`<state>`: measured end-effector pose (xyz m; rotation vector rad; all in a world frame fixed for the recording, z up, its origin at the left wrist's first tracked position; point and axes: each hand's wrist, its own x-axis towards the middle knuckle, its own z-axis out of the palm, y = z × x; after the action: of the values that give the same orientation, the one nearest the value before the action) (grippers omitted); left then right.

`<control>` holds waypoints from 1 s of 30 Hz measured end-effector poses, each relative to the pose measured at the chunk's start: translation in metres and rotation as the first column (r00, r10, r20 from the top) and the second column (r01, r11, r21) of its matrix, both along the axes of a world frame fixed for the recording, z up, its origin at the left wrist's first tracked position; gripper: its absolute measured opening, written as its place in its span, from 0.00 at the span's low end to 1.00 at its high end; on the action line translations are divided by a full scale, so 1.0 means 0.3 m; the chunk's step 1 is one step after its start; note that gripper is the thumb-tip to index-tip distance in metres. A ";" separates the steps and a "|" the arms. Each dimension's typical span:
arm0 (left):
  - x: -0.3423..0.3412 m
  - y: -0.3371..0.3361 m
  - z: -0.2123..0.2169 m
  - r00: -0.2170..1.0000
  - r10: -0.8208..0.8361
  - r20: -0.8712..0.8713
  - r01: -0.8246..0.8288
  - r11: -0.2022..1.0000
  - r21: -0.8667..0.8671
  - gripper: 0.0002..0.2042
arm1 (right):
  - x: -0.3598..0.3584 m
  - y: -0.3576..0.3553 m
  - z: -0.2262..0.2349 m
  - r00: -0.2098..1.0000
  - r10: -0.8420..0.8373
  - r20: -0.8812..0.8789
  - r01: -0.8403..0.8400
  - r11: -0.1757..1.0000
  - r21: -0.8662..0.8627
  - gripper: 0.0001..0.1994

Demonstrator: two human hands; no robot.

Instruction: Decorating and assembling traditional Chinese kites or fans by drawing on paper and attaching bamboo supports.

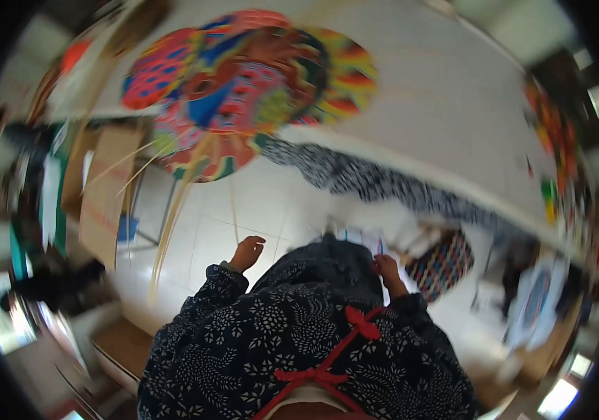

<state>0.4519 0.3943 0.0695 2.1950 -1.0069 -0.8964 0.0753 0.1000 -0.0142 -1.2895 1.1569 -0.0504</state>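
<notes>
My left hand [247, 253] hangs in the air before my body, its fingers loosely bent and nothing seen in them. On the other side, my right hand [389, 275] is held low with the fingers partly curled and blurred. A thin blue streak shows just beyond its fingertips; whether the hand holds it I cannot tell. Ahead of me, several round painted fans [348, 73] in bright red, yellow, blue and green overlap at the edge of a white table [446, 98]. Their thin pale sticks [173, 231] reach down over the near edge.
A black-and-white patterned cloth [355, 175] hangs along the table's near edge. Below it, on the right, lies a multicoloured checked oval [446, 266]. Cardboard [107, 196] stands at the left, near a brown-topped seat [124, 343]. White tiles [222, 217] cover the floor.
</notes>
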 end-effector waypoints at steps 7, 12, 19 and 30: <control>-0.036 0.051 -0.124 0.923 -0.377 -0.079 0.376 0.926 -0.026 0.09 | -0.540 0.707 0.090 0.907 0.023 -0.422 -0.116 0.974 -0.197 0.14; -0.047 0.020 -0.153 0.805 -0.585 -0.093 0.587 0.810 -0.012 0.10 | -0.724 0.900 -0.008 0.706 0.234 -0.669 -0.222 0.969 0.106 0.13; -0.001 -0.159 -0.137 0.771 -0.601 0.210 0.594 0.798 0.103 0.11 | -0.692 0.863 -0.037 0.700 -0.216 -0.681 -0.058 0.933 -0.356 0.13; -1.114 -0.498 0.037 0.570 -0.821 -0.006 0.806 0.561 -0.189 0.09 | -1.461 1.191 -0.265 0.879 -0.289 -0.379 0.199 0.945 -0.260 0.12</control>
<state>0.1178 0.2447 0.0806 1.4432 -2.0466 -1.2179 -0.3631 0.4574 -0.0938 -1.3722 1.7187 -0.0945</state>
